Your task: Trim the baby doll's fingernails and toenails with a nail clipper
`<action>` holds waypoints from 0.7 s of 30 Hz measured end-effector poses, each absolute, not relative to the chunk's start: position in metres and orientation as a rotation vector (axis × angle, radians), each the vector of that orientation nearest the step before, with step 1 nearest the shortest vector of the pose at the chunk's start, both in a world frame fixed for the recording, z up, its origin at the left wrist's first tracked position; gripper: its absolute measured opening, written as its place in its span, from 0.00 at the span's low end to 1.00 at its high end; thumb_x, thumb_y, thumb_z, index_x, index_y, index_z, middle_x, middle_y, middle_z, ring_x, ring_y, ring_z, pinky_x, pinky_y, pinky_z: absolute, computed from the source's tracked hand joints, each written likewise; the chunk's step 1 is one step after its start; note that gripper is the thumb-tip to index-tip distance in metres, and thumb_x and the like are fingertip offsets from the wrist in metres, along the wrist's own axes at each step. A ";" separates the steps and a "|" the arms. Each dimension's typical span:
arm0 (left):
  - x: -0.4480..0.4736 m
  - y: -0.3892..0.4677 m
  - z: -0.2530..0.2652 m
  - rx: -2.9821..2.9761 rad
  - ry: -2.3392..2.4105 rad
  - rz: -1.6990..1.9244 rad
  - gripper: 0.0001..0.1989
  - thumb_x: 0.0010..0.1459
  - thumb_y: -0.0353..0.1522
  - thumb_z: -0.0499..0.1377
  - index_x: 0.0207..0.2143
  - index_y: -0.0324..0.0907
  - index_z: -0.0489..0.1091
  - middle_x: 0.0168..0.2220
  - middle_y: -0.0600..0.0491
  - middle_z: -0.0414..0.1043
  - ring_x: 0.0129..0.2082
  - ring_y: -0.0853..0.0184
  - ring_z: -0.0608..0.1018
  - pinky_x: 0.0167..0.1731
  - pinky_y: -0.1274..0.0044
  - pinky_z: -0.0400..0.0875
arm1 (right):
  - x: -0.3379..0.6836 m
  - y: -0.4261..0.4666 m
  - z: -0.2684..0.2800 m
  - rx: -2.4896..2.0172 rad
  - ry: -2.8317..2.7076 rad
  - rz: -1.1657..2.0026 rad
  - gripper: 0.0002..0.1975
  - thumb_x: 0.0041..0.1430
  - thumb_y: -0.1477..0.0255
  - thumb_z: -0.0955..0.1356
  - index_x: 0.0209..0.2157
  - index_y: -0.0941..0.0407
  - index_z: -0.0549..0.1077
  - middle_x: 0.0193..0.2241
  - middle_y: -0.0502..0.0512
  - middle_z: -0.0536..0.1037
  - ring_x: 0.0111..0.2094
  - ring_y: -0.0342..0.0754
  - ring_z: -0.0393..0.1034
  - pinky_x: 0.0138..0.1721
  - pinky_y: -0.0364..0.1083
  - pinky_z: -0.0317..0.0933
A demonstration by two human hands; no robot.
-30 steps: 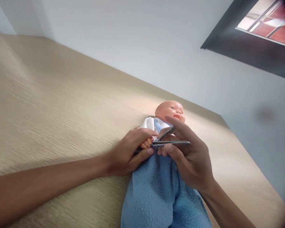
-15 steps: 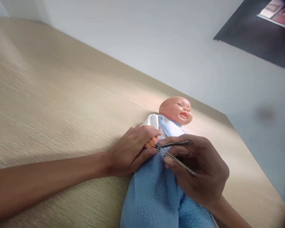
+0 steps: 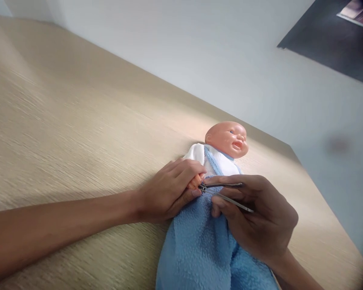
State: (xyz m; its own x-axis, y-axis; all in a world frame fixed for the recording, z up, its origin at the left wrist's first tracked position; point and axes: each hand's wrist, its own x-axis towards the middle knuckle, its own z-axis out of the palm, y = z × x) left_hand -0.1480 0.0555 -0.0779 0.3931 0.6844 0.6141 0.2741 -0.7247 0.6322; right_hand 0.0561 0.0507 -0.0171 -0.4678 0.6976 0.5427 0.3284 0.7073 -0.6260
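A baby doll (image 3: 196, 249) in a blue and white fleecy outfit lies face up, its head turned to the right. My left hand (image 3: 172, 187) is closed around the doll's hand (image 3: 195, 182), whose small orange-pink fingers show between my thumb and fingers. Nail clippers (image 3: 230, 199) are gripped in my right hand (image 3: 260, 215), between the thumb below and the fingers above. The jaws of the clippers are at the doll's fingertips; whether they bite on a nail is too small to tell.
The doll rests on a light wood-grain table (image 3: 78, 121) that runs back to a pale wall (image 3: 175, 40). A dark panel (image 3: 326, 40) hangs on the wall at upper right. The table's far right edge slopes down past my right arm.
The lever and body of the nail clippers have come closer together as my right hand squeezes. My left hand keeps its hold; the whole view has shifted slightly.
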 end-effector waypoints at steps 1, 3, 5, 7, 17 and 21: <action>-0.148 0.056 -0.078 2.229 0.818 1.286 0.14 0.74 0.39 0.45 0.54 0.41 0.61 0.53 0.43 0.72 0.53 0.57 0.73 0.55 0.62 0.68 | 0.056 0.050 -0.017 -0.781 -2.078 0.551 0.16 0.61 0.77 0.74 0.48 0.52 0.73 0.28 0.47 0.81 0.19 0.42 0.72 0.18 0.42 0.70; -0.148 0.058 -0.078 2.234 0.792 1.307 0.15 0.74 0.39 0.45 0.54 0.41 0.62 0.52 0.43 0.72 0.53 0.57 0.73 0.56 0.63 0.68 | 0.054 0.048 -0.016 -0.790 -2.080 0.530 0.17 0.60 0.77 0.75 0.49 0.52 0.73 0.27 0.47 0.81 0.23 0.43 0.75 0.21 0.42 0.71; -0.148 0.059 -0.078 2.228 0.760 1.330 0.15 0.74 0.39 0.46 0.55 0.41 0.62 0.52 0.43 0.73 0.53 0.58 0.73 0.57 0.63 0.68 | 0.053 0.047 -0.015 -0.800 -2.078 0.534 0.19 0.59 0.78 0.76 0.49 0.52 0.73 0.29 0.47 0.81 0.27 0.44 0.78 0.25 0.41 0.72; -0.149 0.059 -0.078 2.215 0.737 1.343 0.16 0.74 0.40 0.46 0.56 0.41 0.62 0.52 0.43 0.73 0.54 0.59 0.73 0.58 0.64 0.67 | 0.053 0.046 -0.015 -0.808 -2.063 0.549 0.19 0.59 0.79 0.76 0.50 0.51 0.73 0.31 0.48 0.83 0.28 0.43 0.78 0.25 0.42 0.72; -0.148 0.059 -0.076 2.175 0.775 1.364 0.16 0.74 0.41 0.48 0.55 0.41 0.64 0.51 0.44 0.74 0.51 0.60 0.74 0.55 0.66 0.69 | 0.051 0.044 -0.018 -0.848 -1.977 0.505 0.14 0.59 0.77 0.76 0.46 0.52 0.76 0.35 0.50 0.83 0.22 0.41 0.74 0.20 0.41 0.71; -0.148 0.061 -0.076 2.148 0.769 1.385 0.17 0.74 0.42 0.49 0.55 0.42 0.64 0.51 0.44 0.74 0.51 0.60 0.74 0.55 0.67 0.69 | 0.052 0.045 -0.018 -0.825 -2.018 0.537 0.18 0.56 0.78 0.77 0.47 0.53 0.75 0.36 0.52 0.84 0.25 0.43 0.76 0.23 0.42 0.73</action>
